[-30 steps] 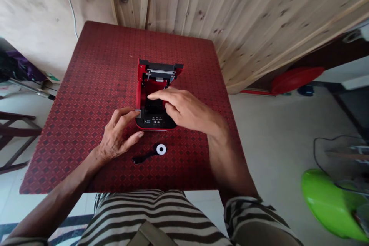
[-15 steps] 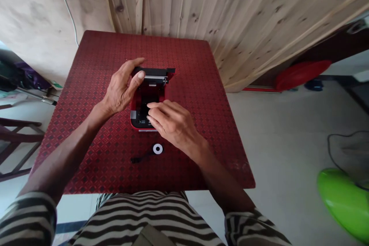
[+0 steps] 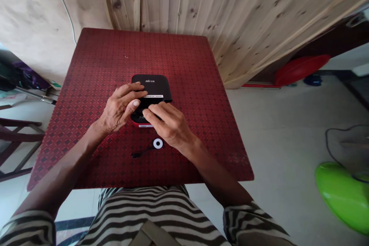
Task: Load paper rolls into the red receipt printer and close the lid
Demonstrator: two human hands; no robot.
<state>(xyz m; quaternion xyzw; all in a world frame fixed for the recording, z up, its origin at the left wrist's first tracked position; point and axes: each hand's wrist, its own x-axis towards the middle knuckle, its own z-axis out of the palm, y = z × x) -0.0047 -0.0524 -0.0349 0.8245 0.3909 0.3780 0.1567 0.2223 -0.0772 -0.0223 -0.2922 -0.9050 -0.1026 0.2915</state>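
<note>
A small red-and-black printer-like device (image 3: 151, 80) stands on the table, with its black lid tilted partly down over the body. White lettering and a white label strip show on the lid. My left hand (image 3: 121, 105) has its fingers on the lid's left side and its thumb by the front edge. At the front opening, my right hand (image 3: 170, 123) is closed in a pinch; whatever lies between its fingertips is hidden. In front of the device lie a white ring-shaped piece (image 3: 158, 143) with a dark centre and a small black piece (image 3: 136, 155).
The device rests on a red patterned table (image 3: 187, 61) against a wooden plank wall (image 3: 173, 0). A dark wooden chair (image 3: 20, 134) stands left of the table. On the floor at right is a bright green rounded object (image 3: 340, 196), with a dark cable near it.
The lid, upright before, has come down towards the front with my left hand on it. My right hand has drawn slightly from inside the device to its front opening.
</note>
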